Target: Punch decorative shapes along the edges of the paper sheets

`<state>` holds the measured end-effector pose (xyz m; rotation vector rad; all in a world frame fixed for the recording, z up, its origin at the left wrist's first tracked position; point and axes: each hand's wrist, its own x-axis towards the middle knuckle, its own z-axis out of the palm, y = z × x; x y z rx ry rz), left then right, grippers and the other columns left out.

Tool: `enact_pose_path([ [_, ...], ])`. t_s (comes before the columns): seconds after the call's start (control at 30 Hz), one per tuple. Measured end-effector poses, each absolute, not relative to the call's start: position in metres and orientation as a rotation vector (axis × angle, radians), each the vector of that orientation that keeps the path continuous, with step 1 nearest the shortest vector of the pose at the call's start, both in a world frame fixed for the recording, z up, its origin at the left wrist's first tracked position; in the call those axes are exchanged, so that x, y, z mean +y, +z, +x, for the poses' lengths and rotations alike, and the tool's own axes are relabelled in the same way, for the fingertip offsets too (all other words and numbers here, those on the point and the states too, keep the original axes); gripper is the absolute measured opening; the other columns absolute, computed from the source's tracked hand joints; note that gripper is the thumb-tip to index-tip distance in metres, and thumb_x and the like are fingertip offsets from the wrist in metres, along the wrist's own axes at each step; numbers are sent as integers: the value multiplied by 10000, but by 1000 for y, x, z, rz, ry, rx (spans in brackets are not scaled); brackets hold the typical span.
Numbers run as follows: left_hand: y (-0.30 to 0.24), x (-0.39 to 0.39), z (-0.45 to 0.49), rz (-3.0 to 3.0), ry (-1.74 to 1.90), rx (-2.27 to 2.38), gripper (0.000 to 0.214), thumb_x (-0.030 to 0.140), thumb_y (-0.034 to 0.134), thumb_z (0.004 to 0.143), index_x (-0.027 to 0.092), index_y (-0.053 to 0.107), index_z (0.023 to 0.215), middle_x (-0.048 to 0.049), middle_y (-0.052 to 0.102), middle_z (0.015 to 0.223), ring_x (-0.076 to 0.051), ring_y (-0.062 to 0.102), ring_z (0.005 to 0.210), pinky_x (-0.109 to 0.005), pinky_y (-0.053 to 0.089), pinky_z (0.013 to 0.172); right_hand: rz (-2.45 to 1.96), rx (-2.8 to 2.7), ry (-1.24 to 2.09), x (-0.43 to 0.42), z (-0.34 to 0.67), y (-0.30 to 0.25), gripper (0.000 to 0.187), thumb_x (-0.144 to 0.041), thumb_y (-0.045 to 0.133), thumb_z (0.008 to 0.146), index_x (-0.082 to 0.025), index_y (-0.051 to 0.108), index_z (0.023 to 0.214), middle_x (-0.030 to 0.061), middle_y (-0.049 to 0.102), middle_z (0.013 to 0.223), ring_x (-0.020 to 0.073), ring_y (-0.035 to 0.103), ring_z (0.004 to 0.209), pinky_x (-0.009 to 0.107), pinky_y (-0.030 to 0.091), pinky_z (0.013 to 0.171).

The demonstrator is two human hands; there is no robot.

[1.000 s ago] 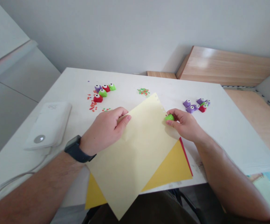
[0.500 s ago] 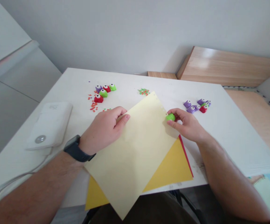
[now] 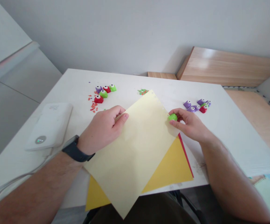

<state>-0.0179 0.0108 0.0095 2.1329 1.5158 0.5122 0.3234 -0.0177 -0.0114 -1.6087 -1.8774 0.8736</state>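
Observation:
My left hand (image 3: 108,126), with a dark watch on its wrist, pinches the upper left edge of a pale yellow sheet of paper (image 3: 137,149) between thumb and fingers. The sheet is held at an angle, one corner pointing to the wall. In my right hand (image 3: 188,123) is a small green craft punch (image 3: 172,117), gripped at the sheet's right edge. Whether the paper lies in its slot cannot be made out. Faint small cut-outs run along the edge above the punch. Beneath lie a darker yellow sheet (image 3: 169,169) and a red sheet (image 3: 185,155), mostly covered.
Several craft punches (image 3: 103,93) stand at the back left beside red paper bits (image 3: 93,107). More punches (image 3: 196,106) sit to the right. Green and orange bits (image 3: 143,91) lie at the back. A white device (image 3: 49,126) with a cable rests on the left of the table.
My right hand and the green punch have shifted slightly right. The pale yellow sheet and my left hand have moved a little left.

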Motion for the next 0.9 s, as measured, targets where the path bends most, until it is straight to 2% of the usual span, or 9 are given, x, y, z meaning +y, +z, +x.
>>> enact_pose_path([
  [0.5,9,11,-17,2131,522,1491,268,455,510,1015,236,592,883,39,581,637,-170,543,607,-316,335,610,-1568,-1892,905,-18,321,-11,317,-415,725,912,-232,690,1168,51,721,965,220,621,837,378,520,790],
  [0.9,10,10,-17,2124,528,1478,269,457,524,1031,239,581,886,54,556,641,-157,527,605,-320,333,612,-1625,-1893,877,-18,319,-13,281,-379,742,894,-235,693,1131,29,701,914,211,616,817,382,502,801],
])
